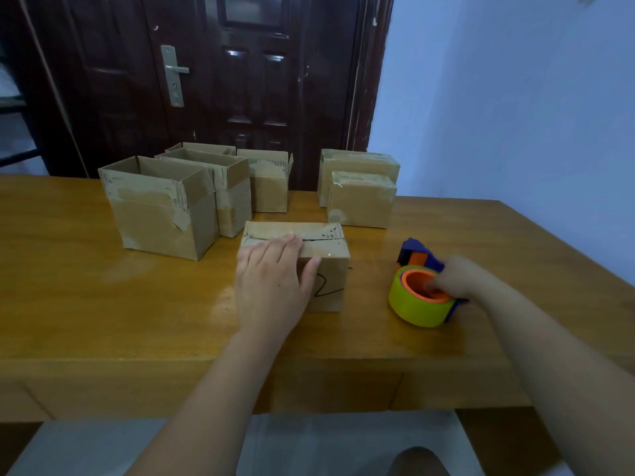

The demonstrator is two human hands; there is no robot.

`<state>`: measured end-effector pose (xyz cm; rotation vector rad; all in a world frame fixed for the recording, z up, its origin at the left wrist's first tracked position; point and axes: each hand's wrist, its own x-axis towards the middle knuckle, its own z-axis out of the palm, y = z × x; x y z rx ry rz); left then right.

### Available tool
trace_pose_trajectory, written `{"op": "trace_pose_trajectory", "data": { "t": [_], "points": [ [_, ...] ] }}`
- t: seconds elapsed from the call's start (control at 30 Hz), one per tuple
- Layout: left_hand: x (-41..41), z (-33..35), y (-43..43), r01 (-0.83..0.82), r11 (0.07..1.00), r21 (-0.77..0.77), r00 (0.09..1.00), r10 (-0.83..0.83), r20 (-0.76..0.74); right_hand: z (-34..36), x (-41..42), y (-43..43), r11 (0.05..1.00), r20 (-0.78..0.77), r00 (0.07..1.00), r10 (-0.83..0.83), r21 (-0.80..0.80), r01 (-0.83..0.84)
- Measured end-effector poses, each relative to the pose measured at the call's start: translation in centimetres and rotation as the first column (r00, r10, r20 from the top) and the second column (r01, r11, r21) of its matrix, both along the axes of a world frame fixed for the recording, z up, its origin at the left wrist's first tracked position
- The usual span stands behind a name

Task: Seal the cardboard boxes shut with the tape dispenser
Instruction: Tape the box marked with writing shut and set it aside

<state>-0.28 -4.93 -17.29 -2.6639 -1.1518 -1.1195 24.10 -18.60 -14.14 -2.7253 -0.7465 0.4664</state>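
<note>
- Smooth, glossy, honey-coloured wooden counter [103, 304], near edge straight across the lower view, right end at 3 o'clock close to a pale blue wall [515, 97].
- At centre, small cardboard box [331, 250]: brown, matte, rectangular, flaps down. Long axis from 9 to 3 o'clock, with a dark seam along the top on the same line, ragged tape remnants beside it and a black pen scribble on the near face.
- Left hand [275, 280] laid over the box's near left corner, fingers straight across the top and over the seam, thumb against the near top edge; grip flat and loose, clasping nothing.
- At 3 o'clock of the box and apart from it, tape dispenser [421, 257] lying on its side on the counter: blue plastic body, orange hub, fat yellow-green tape roll [412, 309]. Long axis from 5 to 11 o'clock, blue nose toward 11, hub opening upward.
- Right hand [453, 276] on the dispenser, fingers curled into the orange hub; grip closed on it.
- At 10 to 11 o'clock, cluster of open boxes [154, 218], flaps upright, worn tape on the sides, packed close together.
- At 1 o'clock, two closed boxes [360, 201], one behind the other, glossy tape on top.
- Broad strip of counter wood showing between the centre box and the near edge.
- Behind, dark panelled door [240, 80] with a metal handle [175, 68].
</note>
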Motion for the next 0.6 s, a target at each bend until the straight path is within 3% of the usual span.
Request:
{"op": "trace_pose_trajectory", "data": {
  "t": [0.1, 0.2, 0.27, 0.4, 0.43, 0.6],
  "points": [
    [-0.1, 0.1, 0.0, -0.003, 1.000, -0.001, 1.000, 0.003, -0.005, -0.2, -0.4, -0.2, 0.957, -0.354, 0.933, -0.062, 0.244, 0.156],
    [0.0, 0.2, -0.1, 0.000, 1.000, 0.003, 1.000, 0.000, 0.003, -0.6, -1.3, -0.1, 0.861, -0.686, 0.728, -0.014, 0.362, 0.357],
    [0.0, 0.3, -0.2, 0.004, 1.000, 0.004, 1.000, -0.004, 0.007, -0.6, -2.2, 0.0, 0.821, -0.801, 0.596, 0.057, 0.377, 0.429],
    [0.0, 0.4, -0.2, 0.005, 1.000, -0.028, 1.000, -0.005, 0.005, -0.4, -4.3, -0.1, 0.723, -0.894, 0.383, 0.234, 0.423, 0.546],
    [0.0, 0.5, -0.2, 0.004, 1.000, -0.026, 1.000, -0.004, 0.002, -0.3, -4.8, 0.0, 0.696, -0.888, 0.367, 0.277, 0.449, 0.561],
    [-0.5, 2.3, -0.6, 0.054, 0.998, 0.026, 0.995, -0.051, -0.090, 0.8, -6.1, 1.3, 0.629, -0.763, 0.467, 0.448, 0.640, 0.441]
  ]
}}
